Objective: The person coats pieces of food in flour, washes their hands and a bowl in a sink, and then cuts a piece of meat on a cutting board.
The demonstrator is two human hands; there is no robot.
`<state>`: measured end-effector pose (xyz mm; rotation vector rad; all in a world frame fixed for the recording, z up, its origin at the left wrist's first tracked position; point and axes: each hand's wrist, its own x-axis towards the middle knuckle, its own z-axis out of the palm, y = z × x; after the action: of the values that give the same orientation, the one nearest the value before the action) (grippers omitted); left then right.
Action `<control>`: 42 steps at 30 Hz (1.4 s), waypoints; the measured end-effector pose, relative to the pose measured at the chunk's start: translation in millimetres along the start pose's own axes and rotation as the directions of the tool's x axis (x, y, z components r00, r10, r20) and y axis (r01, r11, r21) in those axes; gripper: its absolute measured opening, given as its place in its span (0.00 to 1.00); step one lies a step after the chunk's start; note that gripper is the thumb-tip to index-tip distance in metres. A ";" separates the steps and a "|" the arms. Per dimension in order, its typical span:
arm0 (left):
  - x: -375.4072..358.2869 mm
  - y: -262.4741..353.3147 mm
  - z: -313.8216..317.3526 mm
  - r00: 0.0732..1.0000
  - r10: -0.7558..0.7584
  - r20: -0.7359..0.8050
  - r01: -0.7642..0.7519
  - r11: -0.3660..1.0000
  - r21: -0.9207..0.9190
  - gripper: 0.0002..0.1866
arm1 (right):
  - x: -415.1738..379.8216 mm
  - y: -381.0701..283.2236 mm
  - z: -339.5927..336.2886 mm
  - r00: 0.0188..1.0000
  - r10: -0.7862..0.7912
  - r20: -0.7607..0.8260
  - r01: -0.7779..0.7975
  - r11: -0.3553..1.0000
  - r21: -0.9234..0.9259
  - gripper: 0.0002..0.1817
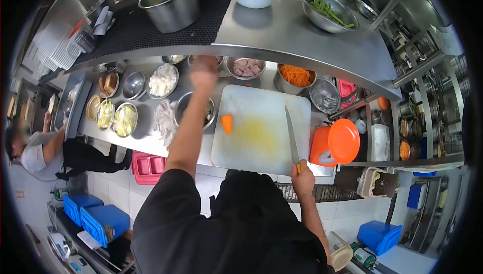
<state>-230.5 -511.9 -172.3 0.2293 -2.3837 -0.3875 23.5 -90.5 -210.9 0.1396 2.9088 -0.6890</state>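
A long kitchen knife (291, 135) with a yellow handle is gripped in my right hand (303, 178), its blade lying over the right part of the white cutting board (241, 153). Near the board's left edge sits an orange piece (227, 124), which looks like carrot. My left hand (204, 75) is stretched forward under the shelf edge, smeared by motion, so its fingers cannot be made out. Close to that hand are a metal bowl of pink raw meat (246, 67) and a bowl partly hidden behind my forearm (190, 128).
Bowls of white pieces (163, 80) and cut greens (125, 120) stand to the left. Shredded carrot (297, 75) fills a pot at the back right, near an orange scale (322, 145). A steel shelf (282, 37) overhangs the counter. Another person (40, 153) stands far left.
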 end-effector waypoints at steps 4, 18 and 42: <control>56.5 -132.6 25.4 0.845 -0.321 0.427 0.015 0.813 0.582 0.28 | 8.6 -23.0 6.7 0.981 -0.117 -0.156 0.105 0.991 -0.081 0.19; 105.3 -287.2 113.7 0.841 0.541 -0.007 -0.457 0.716 0.528 0.29 | 107.2 -31.8 -5.5 0.912 0.263 -0.316 -0.072 0.858 0.508 0.22; -3.0 -310.8 -88.7 0.944 -0.181 0.277 -0.017 0.809 0.587 0.13 | 258.4 -27.3 -12.9 0.540 0.801 -0.259 -0.024 0.323 0.946 0.11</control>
<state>-150.7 -822.0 -216.1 0.5931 -2.7687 0.3207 -235.9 -94.6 -230.4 1.6868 2.2874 -2.3711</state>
